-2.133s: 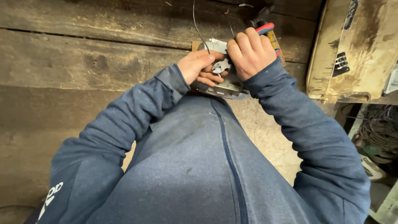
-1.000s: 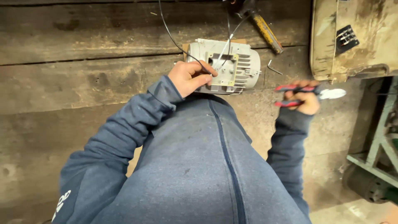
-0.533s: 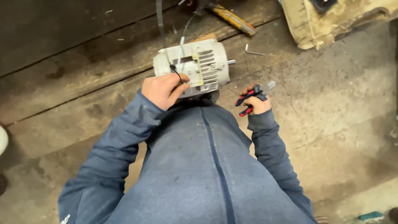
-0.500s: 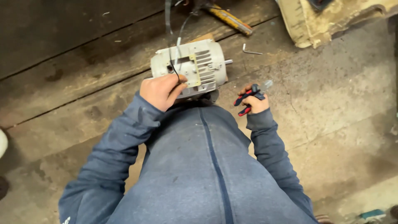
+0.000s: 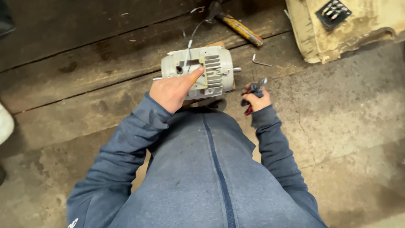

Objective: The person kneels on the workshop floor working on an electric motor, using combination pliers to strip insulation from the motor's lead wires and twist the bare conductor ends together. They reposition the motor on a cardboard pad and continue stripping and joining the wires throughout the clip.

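- Left hand (image 5: 173,90): fingers loosely curled, the forefinger stretched out and touching the top of a small grey electric motor (image 5: 201,72) beside its open terminal recess; nothing is gripped.
- Right hand (image 5: 258,100): fingers wrapped round red-handled pliers (image 5: 253,93), held just to the right of the motor, clear of it.
- The motor lies on its side on worn wooden planks (image 5: 84,63), shaft stub pointing right, a thin wire (image 5: 190,38) rising from the recess.
- It looks heavy, rigid, cast metal; the ribbed body likely offers the firmest hold, not the wire or shaft.
- Farther out: a yellow-handled hammer (image 5: 238,26), a small hex key (image 5: 259,62), bare concrete floor (image 5: 350,126).
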